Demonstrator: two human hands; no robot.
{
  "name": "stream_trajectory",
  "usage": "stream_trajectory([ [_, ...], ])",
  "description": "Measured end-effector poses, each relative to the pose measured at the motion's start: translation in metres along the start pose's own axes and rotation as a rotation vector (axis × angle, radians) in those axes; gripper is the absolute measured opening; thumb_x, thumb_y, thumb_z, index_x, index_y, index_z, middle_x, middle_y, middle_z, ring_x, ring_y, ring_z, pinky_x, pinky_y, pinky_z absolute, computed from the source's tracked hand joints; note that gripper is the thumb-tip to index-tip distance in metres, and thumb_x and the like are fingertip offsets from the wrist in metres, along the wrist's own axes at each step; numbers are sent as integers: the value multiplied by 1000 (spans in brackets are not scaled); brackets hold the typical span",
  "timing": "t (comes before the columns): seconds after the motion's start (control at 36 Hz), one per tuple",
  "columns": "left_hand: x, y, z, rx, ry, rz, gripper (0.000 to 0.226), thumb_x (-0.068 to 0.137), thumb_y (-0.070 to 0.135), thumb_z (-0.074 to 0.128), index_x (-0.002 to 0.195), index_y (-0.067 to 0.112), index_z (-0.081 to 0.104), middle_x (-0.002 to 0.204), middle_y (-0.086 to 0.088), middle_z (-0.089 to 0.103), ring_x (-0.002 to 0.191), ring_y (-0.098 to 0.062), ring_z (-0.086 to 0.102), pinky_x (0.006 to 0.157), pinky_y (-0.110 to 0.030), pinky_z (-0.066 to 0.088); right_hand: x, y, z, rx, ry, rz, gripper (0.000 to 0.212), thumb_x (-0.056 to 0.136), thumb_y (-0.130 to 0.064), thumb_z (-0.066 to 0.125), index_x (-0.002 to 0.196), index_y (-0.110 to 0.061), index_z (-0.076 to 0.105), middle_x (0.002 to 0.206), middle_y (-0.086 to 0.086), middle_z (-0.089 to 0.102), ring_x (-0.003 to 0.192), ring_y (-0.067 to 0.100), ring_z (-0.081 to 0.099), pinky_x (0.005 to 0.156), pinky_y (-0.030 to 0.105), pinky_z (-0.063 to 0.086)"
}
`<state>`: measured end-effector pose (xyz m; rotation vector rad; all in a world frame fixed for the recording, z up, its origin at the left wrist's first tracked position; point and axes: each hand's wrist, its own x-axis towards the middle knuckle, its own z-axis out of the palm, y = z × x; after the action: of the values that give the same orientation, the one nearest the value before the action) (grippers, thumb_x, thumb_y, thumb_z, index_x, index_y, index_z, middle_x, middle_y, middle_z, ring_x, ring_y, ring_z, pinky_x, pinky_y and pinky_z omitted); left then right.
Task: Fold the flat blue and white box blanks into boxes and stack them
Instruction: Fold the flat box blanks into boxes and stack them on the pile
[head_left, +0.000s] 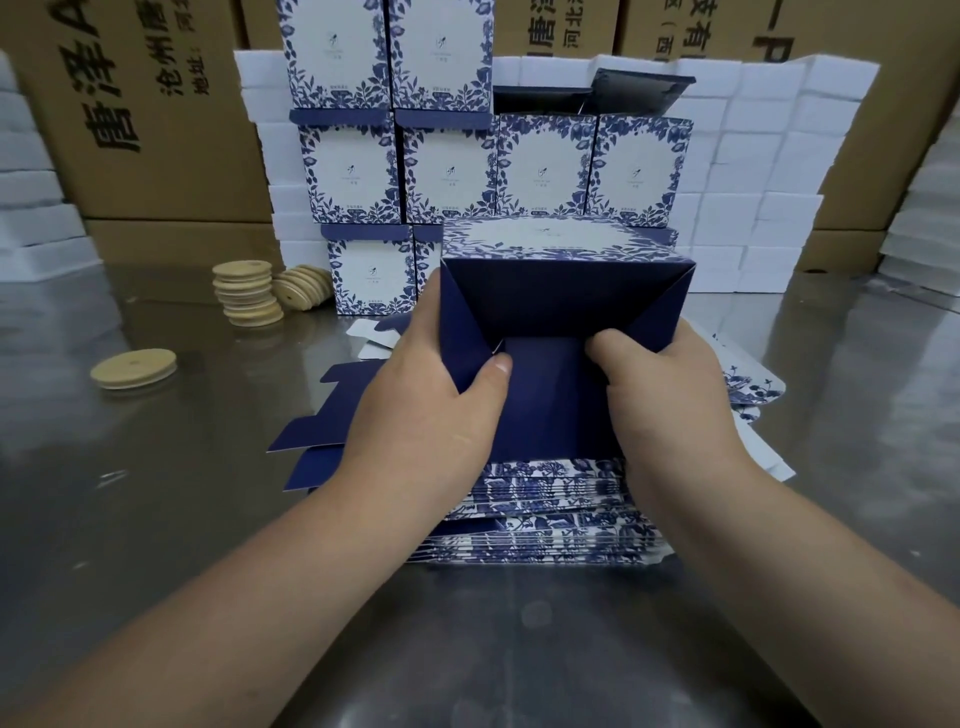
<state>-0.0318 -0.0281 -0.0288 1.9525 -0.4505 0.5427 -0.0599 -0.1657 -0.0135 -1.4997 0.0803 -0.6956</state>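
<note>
I hold a half-folded blue and white box (563, 306) above a pile of flat blanks (540, 514), its dark blue end flaps turned toward me. My left hand (431, 400) grips its left side, thumb pressing the left flap inward. My right hand (670, 389) grips the right side, thumb curled onto the lower flap. Behind stands a stack of finished boxes (447, 176), three rows high; the right end of the top row holds one box with its lid open (623, 96).
Round wooden lids sit on the steel table at the left: a stack (247, 291), a toppled row (304, 286), a single one (134, 368). White foam blocks (779, 171) and brown cartons (156, 104) line the back.
</note>
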Motion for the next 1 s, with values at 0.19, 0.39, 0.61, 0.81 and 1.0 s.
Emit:
stream_trajectory([
  [0.19, -1, 1, -1, -1, 20, -10, 50, 84, 36, 58, 130, 44, 40, 95, 38, 53, 81, 9, 50, 68, -10, 35, -2, -3, -1, -108, -30, -68, 31, 65, -22, 48, 93, -25, 60, 87, -10, 70, 81, 9, 65, 72, 35, 54],
  [0.39, -6, 11, -3, 83, 9, 29, 67, 76, 50, 48, 139, 38, 31, 125, 15, 56, 102, -13, 55, 73, -29, 39, 0, -4, -3, 39, -12, 53, 22, 78, -5, 51, 89, -22, 62, 79, -6, 71, 75, 15, 66, 61, 28, 52],
  [0.61, -10, 17, -2, 206, 12, 162, 79, 76, 54, 38, 146, 44, 3, 143, 15, 40, 107, -2, 36, 71, -19, 26, 3, -1, -5, 217, 54, 137, 14, 78, -7, 54, 71, -18, 61, 63, -6, 66, 63, 15, 61, 56, 27, 52],
  [0.81, -9, 17, -5, 165, 40, 259, 64, 89, 45, 43, 146, 38, 17, 143, 11, 41, 116, -4, 41, 80, -19, 34, 1, -6, -5, 203, 34, 31, 12, 81, -11, 54, 84, -19, 63, 78, -5, 70, 80, 18, 65, 61, 29, 52],
  [1.0, 8, 9, -21, 31, 244, 254, 58, 84, 25, 56, 131, 42, 28, 131, 12, 49, 117, -4, 45, 93, -21, 41, 4, -16, -17, -96, -196, -276, 39, 64, -37, 63, 103, -36, 59, 109, -12, 65, 99, 0, 61, 77, 18, 46],
])
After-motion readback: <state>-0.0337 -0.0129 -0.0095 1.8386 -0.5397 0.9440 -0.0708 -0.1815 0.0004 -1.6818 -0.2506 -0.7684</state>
